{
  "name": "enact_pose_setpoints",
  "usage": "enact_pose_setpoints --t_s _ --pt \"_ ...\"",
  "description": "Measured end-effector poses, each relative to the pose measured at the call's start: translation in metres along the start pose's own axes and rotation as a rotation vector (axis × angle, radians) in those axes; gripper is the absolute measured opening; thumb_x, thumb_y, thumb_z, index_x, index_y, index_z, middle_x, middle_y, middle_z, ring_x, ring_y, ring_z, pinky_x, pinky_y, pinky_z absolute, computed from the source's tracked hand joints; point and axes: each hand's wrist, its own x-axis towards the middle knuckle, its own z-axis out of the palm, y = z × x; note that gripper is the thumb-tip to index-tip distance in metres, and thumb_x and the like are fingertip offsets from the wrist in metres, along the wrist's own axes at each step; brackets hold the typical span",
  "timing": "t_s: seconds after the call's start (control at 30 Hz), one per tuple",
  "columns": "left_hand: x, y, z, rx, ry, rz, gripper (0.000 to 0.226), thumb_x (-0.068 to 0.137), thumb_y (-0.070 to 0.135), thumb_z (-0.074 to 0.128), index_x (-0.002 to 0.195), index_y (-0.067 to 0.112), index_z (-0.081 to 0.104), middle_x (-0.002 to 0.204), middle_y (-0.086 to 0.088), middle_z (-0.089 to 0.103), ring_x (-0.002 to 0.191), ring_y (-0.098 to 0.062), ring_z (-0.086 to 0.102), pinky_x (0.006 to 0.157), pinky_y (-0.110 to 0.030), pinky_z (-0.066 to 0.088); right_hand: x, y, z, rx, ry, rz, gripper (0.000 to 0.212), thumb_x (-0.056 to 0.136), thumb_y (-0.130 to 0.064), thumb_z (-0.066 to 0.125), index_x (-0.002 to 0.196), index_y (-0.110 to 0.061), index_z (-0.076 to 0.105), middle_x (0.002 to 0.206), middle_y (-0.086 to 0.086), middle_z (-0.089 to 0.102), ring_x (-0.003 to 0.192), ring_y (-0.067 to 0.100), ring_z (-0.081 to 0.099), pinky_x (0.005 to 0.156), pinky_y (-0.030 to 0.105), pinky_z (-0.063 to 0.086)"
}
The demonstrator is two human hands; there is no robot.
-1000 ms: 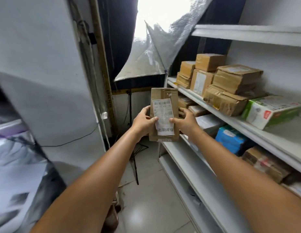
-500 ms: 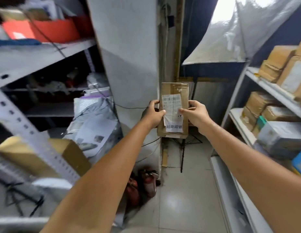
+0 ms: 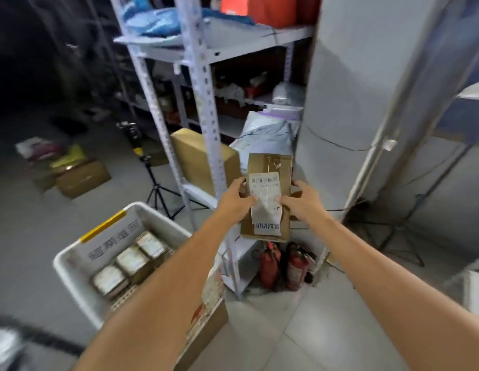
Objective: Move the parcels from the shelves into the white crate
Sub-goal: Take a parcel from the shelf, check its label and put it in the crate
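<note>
I hold a flat brown cardboard parcel (image 3: 269, 167) with a white shipping label upright in front of me. My left hand (image 3: 234, 202) grips its left edge and my right hand (image 3: 302, 202) grips its right edge. The white crate (image 3: 72, 257) sits low at the left, below and left of the parcel, with a yellow strip on its rim. Three labelled parcels (image 3: 131, 263) lie in a row inside it. My left forearm crosses over the crate's right side and hides that part.
A grey perforated metal shelf rack (image 3: 201, 103) stands behind the parcel, holding a brown box (image 3: 203, 162) and a grey mailer bag (image 3: 265, 135). Two red fire extinguishers (image 3: 284, 263) stand on the floor under it. A tripod (image 3: 158, 188) and cardboard boxes (image 3: 80, 178) stand farther left.
My view has swung left, away from the parcel shelves on the right. The white crate has come into view at lower left. Both hands have kept hold of the parcel.
</note>
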Motion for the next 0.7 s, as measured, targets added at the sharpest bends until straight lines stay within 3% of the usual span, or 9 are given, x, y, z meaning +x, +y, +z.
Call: enact_pose_setpoints --t_s 0.07,0.17,0.23,0.3,0.37,0.43,0.5,0.57,0.7 --pt "-0.007 -0.026 -0.027 -0.026 0.038 -0.068 0.063 0.091 0.022 0.066 0.147 0.031 0.036 0.117 0.002 0.059 0.104 -0.021 0.059 0.075 -0.028 0.049 -0.003 -0.007 0.035 -0.045 -0.053 -0.014 0.059 0.079 -0.029 0.079 0.132 -0.022 0.055 0.119 -0.003 0.063 0.105 0.018 0.062 0.091 0.038 0.054" --pt "-0.019 -0.061 -0.068 -0.082 0.062 -0.144 0.062 0.091 0.021 0.067 0.144 0.032 0.036 0.104 0.002 0.062 0.089 -0.015 0.063 0.062 -0.027 0.052 -0.008 -0.016 0.085 -0.03 -0.152 -0.01 0.064 0.078 -0.027 0.079 0.134 -0.022 0.049 0.116 0.0 0.063 0.098 0.018 0.064 0.084 0.039 0.057" --pt "-0.026 -0.079 -0.088 -0.097 0.072 -0.18 0.062 0.091 0.023 0.067 0.143 0.035 0.036 0.105 0.002 0.06 0.092 -0.017 0.064 0.072 -0.037 0.058 -0.014 -0.023 0.108 -0.013 -0.208 -0.01 0.064 0.082 -0.02 0.076 0.138 -0.021 0.045 0.105 -0.003 0.059 0.086 0.012 0.062 0.068 0.031 0.056" --pt "-0.031 -0.102 -0.112 -0.118 0.102 -0.215 0.061 0.091 0.024 0.067 0.142 0.035 0.037 0.108 0.001 0.06 0.096 -0.02 0.064 0.082 -0.046 0.059 -0.016 -0.03 0.141 -0.009 -0.274 -0.019 0.063 0.085 -0.016 0.074 0.14 -0.019 0.043 0.096 -0.008 0.058 0.081 0.007 0.061 0.061 0.026 0.053" --pt "-0.032 -0.116 -0.125 -0.136 0.121 -0.239 0.061 0.091 0.022 0.067 0.143 0.033 0.036 0.107 0.001 0.061 0.095 -0.019 0.063 0.082 -0.045 0.058 -0.017 -0.035 0.16 0.015 -0.325 0.002 0.062 0.085 -0.013 0.073 0.14 -0.02 0.043 0.094 -0.006 0.062 0.083 0.012 0.065 0.066 0.034 0.059" --pt "-0.033 -0.135 -0.145 -0.157 0.166 -0.251 0.06 0.093 0.02 0.065 0.143 0.032 0.036 0.104 0.002 0.061 0.089 -0.011 0.06 0.072 -0.035 0.057 -0.017 -0.044 0.189 0.011 -0.37 0.009 0.065 0.084 -0.014 0.074 0.141 -0.022 0.043 0.098 0.0 0.066 0.087 0.017 0.067 0.074 0.043 0.061" --pt "-0.034 -0.156 -0.164 -0.183 0.204 -0.262 0.057 0.094 0.019 0.063 0.144 0.03 0.036 0.105 0.004 0.06 0.084 -0.002 0.056 0.062 -0.027 0.051 -0.016 -0.053 0.217 0.015 -0.424 0.004 0.065 0.085 -0.013 0.073 0.142 -0.022 0.043 0.105 0.004 0.067 0.089 0.018 0.068 0.075 0.044 0.061" --pt "-0.034 -0.175 -0.18 -0.194 0.247 -0.272 0.055 0.095 0.018 0.062 0.143 0.029 0.038 0.111 0.003 0.061 0.087 0.0 0.055 0.064 -0.028 0.053 -0.016 -0.061 0.244 0.018 -0.463 -0.013 0.065 0.086 -0.011 0.071 0.143 -0.021 0.042 0.111 0.005 0.066 0.09 0.018 0.067 0.071 0.039 0.06" --pt "-0.031 -0.211 -0.207 -0.221 0.314 -0.322 0.05 0.095 0.019 0.062 0.139 0.031 0.041 0.115 0.004 0.059 0.091 -0.005 0.056 0.075 -0.035 0.057 -0.01 -0.065 0.296 -0.017 -0.518 -0.038 0.071 0.083 -0.012 0.073 0.145 -0.021 0.04 0.124 0.007 0.064 0.101 0.024 0.067 0.081 0.048 0.06"
